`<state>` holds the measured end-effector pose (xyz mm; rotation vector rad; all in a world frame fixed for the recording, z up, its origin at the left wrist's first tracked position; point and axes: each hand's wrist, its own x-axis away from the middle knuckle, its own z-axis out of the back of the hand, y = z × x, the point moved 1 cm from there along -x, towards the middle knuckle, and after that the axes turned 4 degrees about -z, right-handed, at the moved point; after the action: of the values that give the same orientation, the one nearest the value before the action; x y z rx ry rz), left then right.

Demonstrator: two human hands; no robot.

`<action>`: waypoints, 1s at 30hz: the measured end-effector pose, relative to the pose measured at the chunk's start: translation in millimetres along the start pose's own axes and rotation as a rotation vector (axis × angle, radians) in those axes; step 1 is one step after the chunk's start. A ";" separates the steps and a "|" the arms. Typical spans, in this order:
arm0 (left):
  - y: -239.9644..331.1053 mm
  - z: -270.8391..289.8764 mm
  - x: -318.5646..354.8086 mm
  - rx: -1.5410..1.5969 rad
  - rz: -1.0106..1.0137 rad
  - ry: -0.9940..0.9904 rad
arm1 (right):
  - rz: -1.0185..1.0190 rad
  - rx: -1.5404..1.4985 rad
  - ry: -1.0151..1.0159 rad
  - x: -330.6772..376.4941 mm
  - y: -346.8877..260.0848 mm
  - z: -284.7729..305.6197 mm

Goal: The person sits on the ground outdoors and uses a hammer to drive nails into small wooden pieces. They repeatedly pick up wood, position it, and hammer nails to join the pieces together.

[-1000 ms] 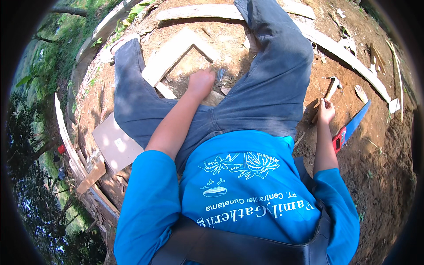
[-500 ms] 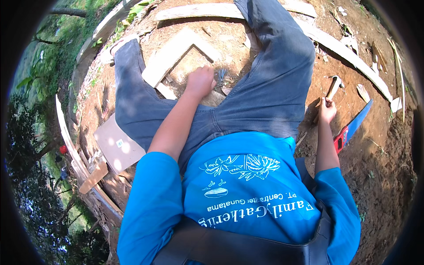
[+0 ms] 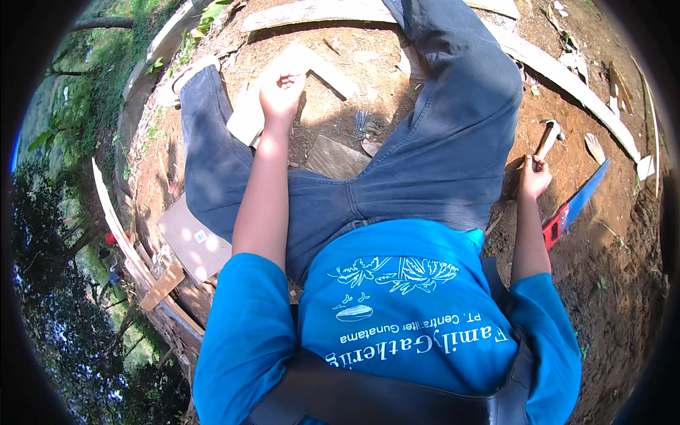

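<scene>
My left hand is closed, its fingers curled, over the corner of two pale wooden boards set in an L between my legs. Whatever its fingers hold, if anything, is too small to make out. My right hand grips the handle of a claw hammer, which rests on the dirt to the right of my thigh. A small heap of nails lies on the ground right of the boards. Nearer to me sits a flat wood piece, partly hidden by my trousers.
A handsaw with a blue blade and red handle lies beyond my right forearm. Long pale planks stretch across the far side and curve down the right. A beige panel lies by my left thigh, near wood offcuts.
My left hand has moved left and away from me, from beside the nails onto the corner of the boards. The right hand keeps hold of the hammer. The view has shifted slightly.
</scene>
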<state>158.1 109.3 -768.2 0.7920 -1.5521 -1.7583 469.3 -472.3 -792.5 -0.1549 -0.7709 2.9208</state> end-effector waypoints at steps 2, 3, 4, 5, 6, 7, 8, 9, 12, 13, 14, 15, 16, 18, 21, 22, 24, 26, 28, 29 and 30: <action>4.6 0.8 -9.5 -0.024 0.031 0.002 | -0.044 -0.011 -0.030 -3.6 -1.3 2.0; 7.0 2.1 -16.0 -0.045 0.049 0.007 | -0.066 -0.017 -0.046 -4.3 -2.2 1.7; 6.9 1.5 -21.1 -0.060 0.067 0.008 | -0.019 0.101 0.020 -6.9 0.3 1.5; 2.9 0.7 -25.8 -0.040 0.059 0.003 | -0.031 0.103 0.020 -8.0 4.2 2.1; 0.7 -0.8 -32.0 -0.019 0.051 -0.001 | -0.043 0.106 0.020 -8.5 8.2 3.1; -0.6 -1.2 -36.0 -0.002 0.043 -0.001 | -0.052 0.105 0.016 -7.5 5.7 3.0; -2.0 -2.3 -37.8 -0.023 0.026 0.004 | -0.073 0.084 -0.008 -5.7 3.6 3.3; -3.6 -4.8 -39.1 -0.045 0.009 0.010 | -0.088 0.077 -0.031 -5.4 0.9 3.6; -4.0 -11.6 -40.7 -0.097 -0.012 0.009 | -0.077 0.100 -0.038 -7.0 2.2 5.7; -4.7 -12.6 -39.9 -0.114 -0.014 0.008 | -0.033 0.136 -0.009 -8.2 2.9 5.0; -4.9 -13.6 -38.7 -0.135 -0.053 0.024 | 0.011 0.172 0.019 -9.6 3.8 4.9; -5.1 -14.4 -37.1 -0.155 -0.093 0.041 | -0.002 0.120 -0.003 -10.6 5.5 5.3; -2.5 -15.8 -35.9 -0.178 -0.133 0.056 | -0.016 0.067 -0.025 -9.7 4.6 5.4; 2.7 -16.3 -33.7 -0.335 -0.167 0.043 | -0.016 0.062 -0.033 -9.1 1.7 5.9; 9.5 -16.2 -33.7 -0.478 -0.212 0.037 | 0.002 0.134 -0.019 -9.5 -1.8 8.3; 11.3 -16.0 -33.9 -0.512 -0.227 0.039 | -0.009 0.106 -0.039 -8.2 -5.5 9.2; 13.8 -19.3 -34.1 -0.485 -0.223 0.040 | -0.029 0.084 -0.059 -5.1 -12.7 11.5; 10.5 -19.1 -34.5 -0.433 -0.214 0.024 | -0.045 0.095 -0.061 -3.8 -17.4 13.4; 0.9 -20.4 -36.5 -0.355 -0.202 -0.011 | -0.050 0.083 -0.079 -1.7 -23.5 15.6; -3.5 -19.7 -36.6 -0.331 -0.206 -0.006 | -0.052 0.077 -0.088 -0.5 -27.4 16.2; -7.8 -18.4 -36.6 -0.308 -0.210 0.000 | -0.042 0.100 -0.084 1.1 -31.5 16.4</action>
<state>194.2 128.2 -777.4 0.8209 -1.1900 -2.0849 468.8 -452.9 -762.7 -0.0065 -0.6288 2.9341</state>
